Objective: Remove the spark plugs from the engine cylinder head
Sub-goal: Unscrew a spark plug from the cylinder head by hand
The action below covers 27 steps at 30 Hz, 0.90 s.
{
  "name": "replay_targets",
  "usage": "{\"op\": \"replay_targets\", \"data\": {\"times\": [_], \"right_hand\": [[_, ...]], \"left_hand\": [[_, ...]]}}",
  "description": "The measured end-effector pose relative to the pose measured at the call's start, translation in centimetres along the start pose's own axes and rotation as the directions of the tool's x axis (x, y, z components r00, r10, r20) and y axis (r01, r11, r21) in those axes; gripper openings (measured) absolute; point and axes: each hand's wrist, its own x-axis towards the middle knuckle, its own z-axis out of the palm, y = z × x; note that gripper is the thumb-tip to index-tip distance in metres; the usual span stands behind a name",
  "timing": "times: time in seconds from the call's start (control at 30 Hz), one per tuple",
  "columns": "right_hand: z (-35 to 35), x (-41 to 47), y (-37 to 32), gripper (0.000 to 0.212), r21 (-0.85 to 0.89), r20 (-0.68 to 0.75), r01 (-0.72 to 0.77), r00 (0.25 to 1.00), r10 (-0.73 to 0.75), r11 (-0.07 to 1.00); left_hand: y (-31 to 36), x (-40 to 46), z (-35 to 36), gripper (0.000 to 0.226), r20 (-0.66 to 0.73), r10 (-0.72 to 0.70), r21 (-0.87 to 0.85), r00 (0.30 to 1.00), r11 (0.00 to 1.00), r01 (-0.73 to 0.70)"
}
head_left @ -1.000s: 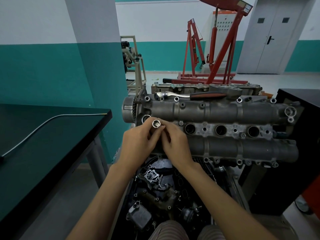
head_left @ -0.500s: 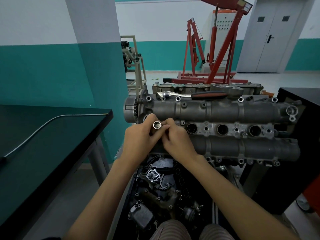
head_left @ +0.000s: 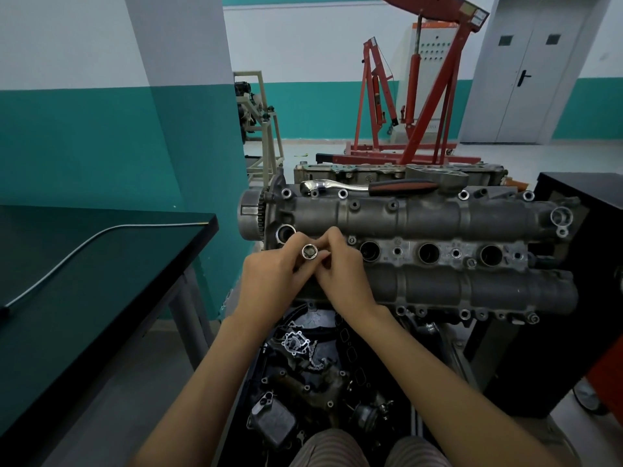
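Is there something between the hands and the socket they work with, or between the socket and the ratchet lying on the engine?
Nothing visible. Both the left hand and the right hand already pinch the socket directly. From there to the ratchet, which rests on the far edge of the cylinder head, the way over the cover looks free.

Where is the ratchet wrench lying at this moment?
In the head view, the ratchet wrench lies along the far upper edge of the cylinder head, behind both hands and untouched by either.
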Motion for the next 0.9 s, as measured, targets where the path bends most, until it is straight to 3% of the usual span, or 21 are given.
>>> {"op": "replay_targets", "data": {"times": [0.23, 0.3, 0.53, 0.7, 0.9], "right_hand": [[-0.1, -0.11, 0.14, 0.004, -0.076, 0.01, 0.119, 0.993, -0.119, 0.99], [-0.04, -0.08, 0.12, 0.012, -0.105, 0.02, 0.136, 0.991, -0.135, 0.985], [0.22, -0.16, 0.26, 0.022, 0.036, -0.042, -0.028, 0.999, 0.029, 0.999], [0.13, -0.44, 0.28, 0.004, 0.011, -0.054, 0.048, 0.997, -0.048, 0.999], [0.07, -0.59, -0.01, 0.03, -0.038, -0.017, 0.115, 0.993, -0.116, 0.993]], "left_hand": [[-0.31, -0.09, -0.42, 0.028, 0.039, 0.013, -0.032, 0.999, 0.999, -0.012], [-0.46, -0.03, -0.57, 0.028, 0.05, 0.006, -0.05, 0.999, 0.999, -0.004], [-0.16, 0.15, 0.03, 0.039, -0.023, -0.143, -0.101, 0.989, 0.985, 0.14], [-0.19, 0.02, -0.15, 0.03, 0.004, -0.118, -0.109, 0.993, 0.987, 0.118], [-0.66, -0.17, -0.5, 0.025, 0.023, -0.092, -0.193, 0.996, 0.977, 0.094]]}}
